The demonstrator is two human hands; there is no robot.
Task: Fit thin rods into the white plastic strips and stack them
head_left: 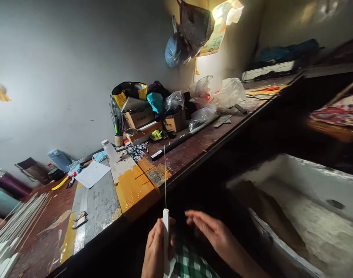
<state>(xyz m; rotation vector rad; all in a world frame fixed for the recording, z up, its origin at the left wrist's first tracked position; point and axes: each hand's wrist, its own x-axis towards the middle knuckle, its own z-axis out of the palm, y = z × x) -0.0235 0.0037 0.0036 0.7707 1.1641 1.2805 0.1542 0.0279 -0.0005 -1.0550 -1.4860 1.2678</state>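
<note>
1. A white stick (166,241) is standing upright at the bottom middle of the view, in front of the bench edge, with a thin wire (165,177) rising straight from its top.
2. The left hand (156,247) is gripping the stick, fingers curled shut around its lower part.
3. The right hand (211,229) is hovering just beside the stick, fingers spread and loosely open, holding nothing; its fingertips are pointing toward the stick without touching it.
4. Green checked cloth (190,264) is showing under both hands.
5. A worn wooden bench (193,148) is running from lower left to upper right, patched with yellow tape (134,189) and a grey sheet (99,204).
6. White rods (14,226) are lying in a bundle at the bench's left end, well apart from the hands.
7. A paper (92,173) and a small white bottle (110,150) are sitting near the middle of the bench.
8. Further along, boxes (140,117), a cup of pens (118,123) and plastic bags (228,92) are crowding against the wall.
9. The grey wall (63,65) is rising behind the bench, and bags (188,34) are hanging from it under a bright lamp glow.
10. A pale concrete trough (304,200) is lying to the right, below the bench, in dim light.
</note>
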